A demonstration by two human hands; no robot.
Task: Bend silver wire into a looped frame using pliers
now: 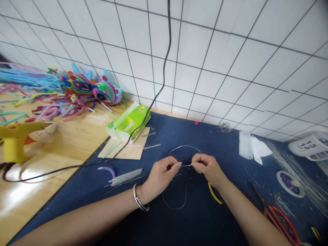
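Observation:
A thin silver wire stretches between my two hands, over the dark blue mat. My left hand pinches it at one side, and a silver bangle circles that wrist. From the other side my right hand grips the wire with closed fingertips; a tiny yellowish tip shows there. A curved length of wire arcs above the hands. Below them hangs or lies another wire loop; I cannot tell whether they are one piece. A yellow handle shows under my right wrist.
Left of my hands lie a bundle of cut wires and a purple curved strip. Red-handled scissors and long wires are at right. A black cord crosses a green tissue pack. A yellow glue gun stands left.

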